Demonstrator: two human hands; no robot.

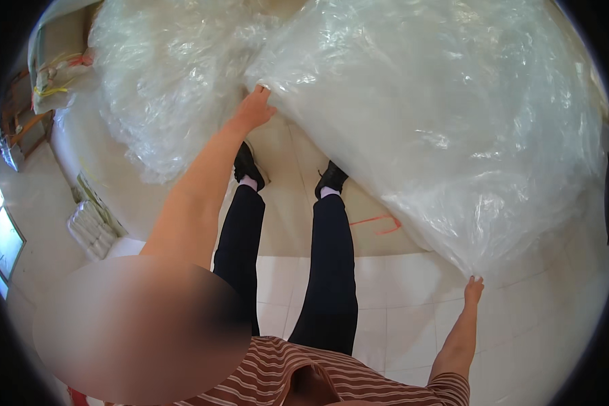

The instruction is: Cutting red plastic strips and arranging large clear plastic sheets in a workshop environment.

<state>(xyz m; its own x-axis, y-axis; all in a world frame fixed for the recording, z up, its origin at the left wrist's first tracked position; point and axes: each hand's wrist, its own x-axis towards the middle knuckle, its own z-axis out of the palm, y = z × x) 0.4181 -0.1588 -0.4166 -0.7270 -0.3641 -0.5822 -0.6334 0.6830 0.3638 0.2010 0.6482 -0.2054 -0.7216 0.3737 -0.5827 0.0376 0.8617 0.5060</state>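
Red-marked tan sheet on pale floor tiles, whitish bundle at left

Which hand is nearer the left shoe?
Left. The left hand appears just above the left shoe in the picture; the right hand is well off to its right, lower down.

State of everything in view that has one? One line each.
Large clear plastic sheet: spread out, wrinkled, drawn to a point at its near end
Left hand: fingers closed on the sheet's edge
Right hand: fingers closed on the sheet's gathered near end
Clear plastic heap: crumpled, not held
Tan floor covering: laid flat, red-marked
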